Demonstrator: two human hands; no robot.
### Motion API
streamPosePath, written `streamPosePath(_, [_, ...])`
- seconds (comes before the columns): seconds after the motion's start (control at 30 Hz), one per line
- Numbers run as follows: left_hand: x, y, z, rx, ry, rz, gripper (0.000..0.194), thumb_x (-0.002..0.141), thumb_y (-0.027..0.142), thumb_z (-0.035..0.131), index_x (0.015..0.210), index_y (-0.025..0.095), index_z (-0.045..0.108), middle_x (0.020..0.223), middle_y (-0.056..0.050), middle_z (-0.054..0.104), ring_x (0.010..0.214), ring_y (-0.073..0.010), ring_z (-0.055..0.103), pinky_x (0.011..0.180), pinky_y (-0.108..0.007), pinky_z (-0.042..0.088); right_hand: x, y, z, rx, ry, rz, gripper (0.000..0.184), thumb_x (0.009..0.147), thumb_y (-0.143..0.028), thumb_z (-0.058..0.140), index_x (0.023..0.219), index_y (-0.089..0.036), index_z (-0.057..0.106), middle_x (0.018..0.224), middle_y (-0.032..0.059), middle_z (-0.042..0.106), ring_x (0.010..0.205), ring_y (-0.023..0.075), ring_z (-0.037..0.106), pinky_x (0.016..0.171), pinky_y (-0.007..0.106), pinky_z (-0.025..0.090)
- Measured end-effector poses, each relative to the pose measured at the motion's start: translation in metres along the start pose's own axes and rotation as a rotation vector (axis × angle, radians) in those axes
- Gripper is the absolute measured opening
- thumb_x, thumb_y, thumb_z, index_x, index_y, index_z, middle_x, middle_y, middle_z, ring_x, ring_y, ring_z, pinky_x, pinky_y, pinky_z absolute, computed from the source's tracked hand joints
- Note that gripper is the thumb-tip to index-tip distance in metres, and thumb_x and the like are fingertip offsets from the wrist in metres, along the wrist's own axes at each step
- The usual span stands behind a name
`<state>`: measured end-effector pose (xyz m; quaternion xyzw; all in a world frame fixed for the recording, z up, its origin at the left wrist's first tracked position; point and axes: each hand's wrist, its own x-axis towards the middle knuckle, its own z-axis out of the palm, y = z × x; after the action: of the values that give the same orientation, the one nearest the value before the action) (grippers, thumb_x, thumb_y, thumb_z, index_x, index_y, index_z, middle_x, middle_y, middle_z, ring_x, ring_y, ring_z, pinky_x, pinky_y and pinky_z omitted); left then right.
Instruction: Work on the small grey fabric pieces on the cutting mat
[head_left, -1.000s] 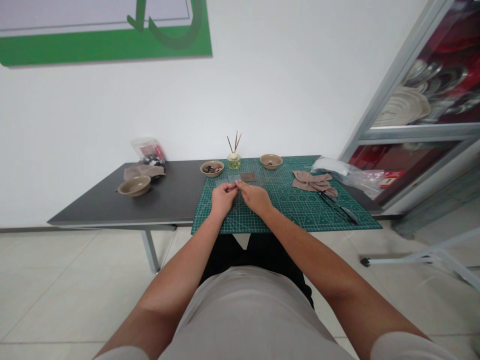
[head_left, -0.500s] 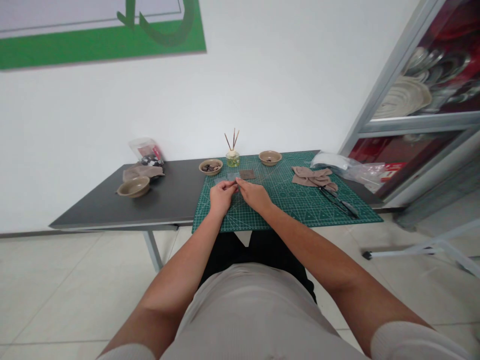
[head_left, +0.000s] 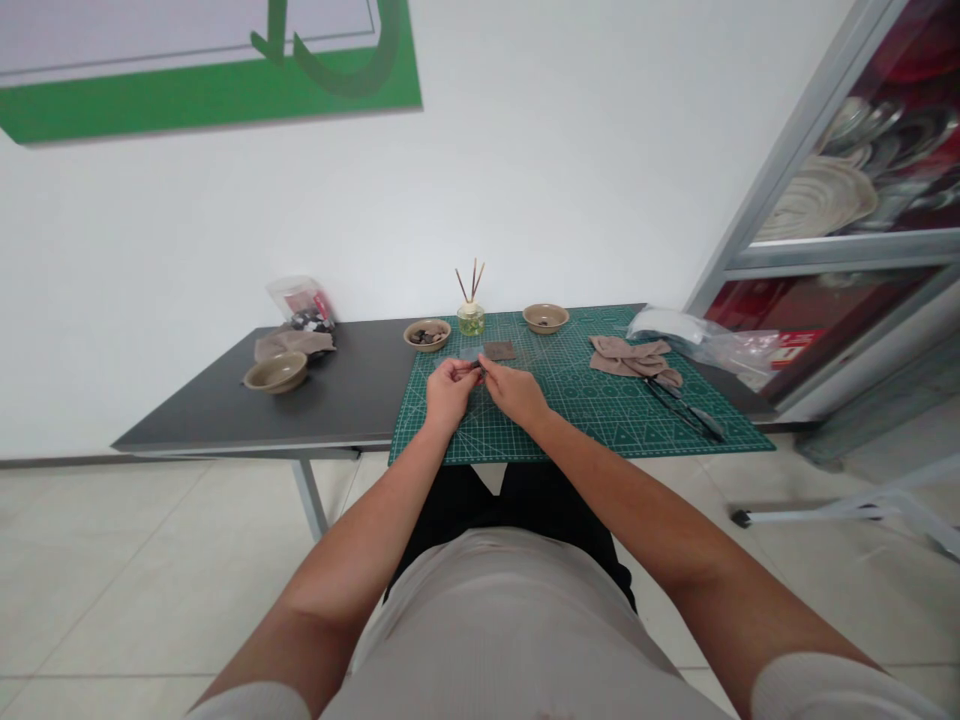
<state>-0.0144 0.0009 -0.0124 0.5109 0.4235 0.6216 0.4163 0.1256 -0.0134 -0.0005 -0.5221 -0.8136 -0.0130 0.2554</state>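
Note:
My left hand [head_left: 448, 392] and my right hand [head_left: 517, 392] meet over the green cutting mat [head_left: 555, 420]. Both have their fingertips pinched on a small dark stone-like piece [head_left: 478, 367], mostly hidden by the fingers. Just beyond the fingertips lie a grey-brown square [head_left: 500, 350] and a pale bluish-grey square [head_left: 471, 353], flat on the mat. Behind my left hand is a tan bowl [head_left: 427, 347] of dark and brownish stones. Farther back to the right, another tan bowl [head_left: 546, 329] has a few small dark bits in it.
A reed diffuser [head_left: 471, 318] stands near the wall. To the right are a crumpled brown cloth [head_left: 626, 357], dark-framed glasses [head_left: 682, 410] and a clear plastic bag [head_left: 697, 335]. On the left are a tan bowl [head_left: 276, 384], a cloth [head_left: 289, 342] and a clear container [head_left: 300, 298].
The view has shifted slightly, so everything sits a little farther right. Both hands keep their pinch, and the dark piece between the fingertips shows more clearly.

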Motion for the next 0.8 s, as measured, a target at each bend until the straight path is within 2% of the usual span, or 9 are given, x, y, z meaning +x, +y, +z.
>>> streamPosePath(0.33, [-0.0009, 0.0016, -0.0002, -0.024, 0.0, -0.001, 0.019, 0.066, 0.023, 0.073, 0.079, 0.016, 0.062, 0.073, -0.001, 0.07, 0.07, -0.016, 0.068, 0.075, -0.033, 0.055, -0.0014, -0.0027, -0.0027, -0.029, -0.023, -0.013, 0.047, 0.099, -0.023, 0.036, 0.144, -0.015, 0.044, 0.121, 0.011, 0.068, 0.102, 0.0195, 0.068, 0.087, 0.028, 0.05])
streamPosePath(0.47, [0.001, -0.0012, -0.0008, -0.038, 0.02, 0.017, 0.021, 0.066, 0.026, 0.074, 0.08, 0.016, 0.061, 0.075, 0.0, 0.069, 0.07, -0.0148, 0.067, 0.076, -0.034, 0.057, -0.0014, -0.0039, -0.0046, -0.049, -0.036, 0.002, 0.045, 0.099, -0.024, 0.035, 0.141, -0.015, 0.049, 0.117, 0.0118, 0.07, 0.101, 0.02, 0.068, 0.087, 0.029, 0.049])
streamPosePath(0.7, [0.0, 0.0017, 0.0009, -0.112, -0.025, 0.02, 0.031, 0.07, 0.029, 0.071, 0.099, 0.02, 0.061, 0.063, 0.006, 0.057, 0.063, -0.0122, 0.063, 0.074, -0.035, 0.059, 0.0005, 0.0023, -0.0019, -0.008, 0.063, 0.114, 0.045, 0.099, -0.026, 0.036, 0.141, -0.019, 0.05, 0.114, 0.0103, 0.071, 0.096, 0.0206, 0.069, 0.084, 0.029, 0.051])
streamPosePath(0.8, [-0.0003, 0.0019, 0.0013, -0.109, -0.065, -0.012, 0.031, 0.068, 0.027, 0.073, 0.096, 0.017, 0.066, 0.068, 0.003, 0.061, 0.067, -0.0119, 0.064, 0.078, -0.035, 0.059, 0.0011, 0.0054, -0.0002, 0.022, 0.11, 0.146, 0.045, 0.099, -0.027, 0.035, 0.14, -0.019, 0.051, 0.115, 0.0104, 0.071, 0.096, 0.0203, 0.07, 0.085, 0.029, 0.051])
